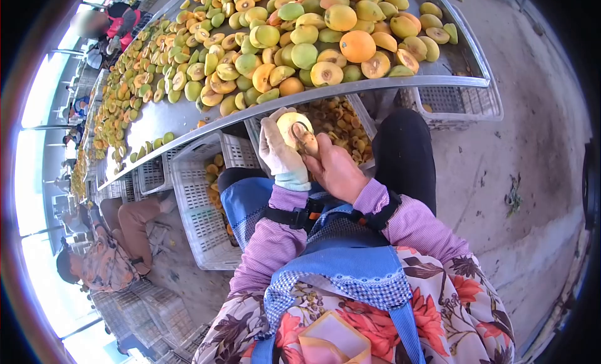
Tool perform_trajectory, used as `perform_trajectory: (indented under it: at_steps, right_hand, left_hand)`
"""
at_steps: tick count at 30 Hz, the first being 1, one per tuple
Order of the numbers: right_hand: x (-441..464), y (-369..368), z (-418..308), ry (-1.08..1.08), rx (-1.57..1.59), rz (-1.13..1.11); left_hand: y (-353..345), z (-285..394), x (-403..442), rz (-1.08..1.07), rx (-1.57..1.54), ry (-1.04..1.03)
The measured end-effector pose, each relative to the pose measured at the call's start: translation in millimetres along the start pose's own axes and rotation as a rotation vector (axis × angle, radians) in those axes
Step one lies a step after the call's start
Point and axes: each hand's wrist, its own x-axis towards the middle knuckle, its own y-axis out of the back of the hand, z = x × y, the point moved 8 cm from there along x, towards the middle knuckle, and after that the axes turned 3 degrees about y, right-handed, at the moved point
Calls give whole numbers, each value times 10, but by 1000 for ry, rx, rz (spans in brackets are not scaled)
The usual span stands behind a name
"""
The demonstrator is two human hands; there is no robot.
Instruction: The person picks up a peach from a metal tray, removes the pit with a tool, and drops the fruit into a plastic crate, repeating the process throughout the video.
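Observation:
My left hand, in a pale glove, holds a yellow peach half with its cut face up, just below the table's front edge. My bare right hand is closed on a small tool with a curved end, which touches the fruit's cut face. My fingers hide most of the tool's handle. Beyond both hands, a heap of green, yellow and orange peaches, many cut in half, covers much of the metal table. Under the hands, a crate holds many orange fruit pieces.
A white slatted crate with fruit pieces stands at left below the table, and another white crate at right. The table's metal rim runs just past my hands. Co-workers sit at left. Concrete floor lies at right.

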Motion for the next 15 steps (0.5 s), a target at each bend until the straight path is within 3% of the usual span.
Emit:
perform_trajectory:
  at_steps: [4,10,15]
  right_hand:
    - [-26,-7,46,-36,-10,15]
    - [-9,-65,96,-37,81,-131]
    - [-3,-114,115,27,116,-182]
  left_hand:
    - [13,-58,-27,-30,-20,26]
    - [49,-26,-73,20,1,2]
    - [112,-48,-1,85,15,103]
